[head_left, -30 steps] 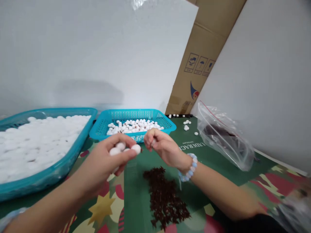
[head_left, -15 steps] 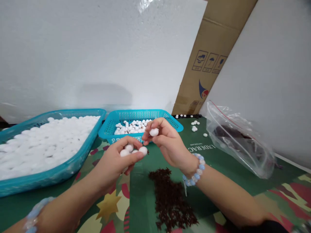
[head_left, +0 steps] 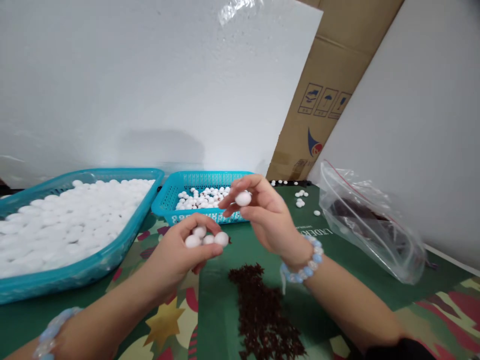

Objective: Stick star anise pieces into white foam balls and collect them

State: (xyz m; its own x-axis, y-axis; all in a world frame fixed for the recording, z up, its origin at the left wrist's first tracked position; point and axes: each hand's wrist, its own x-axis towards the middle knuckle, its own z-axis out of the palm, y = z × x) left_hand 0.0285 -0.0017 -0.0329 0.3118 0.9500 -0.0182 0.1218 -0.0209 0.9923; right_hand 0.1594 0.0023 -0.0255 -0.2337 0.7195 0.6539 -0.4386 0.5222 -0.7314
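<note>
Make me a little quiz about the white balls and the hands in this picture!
1. True or false: the right hand pinches one white ball between its fingers.
2. How many white balls show at the fingertips of the left hand?
A. none
B. three
C. ten
3. Fill the gap: the dark brown pile lies on the green mat, while the large teal tray on the left is full of white ____.

Key
1. True: the ball sits between thumb and fingertips, in front of the small teal basket.
2. B: three show.
3. balls.
</note>
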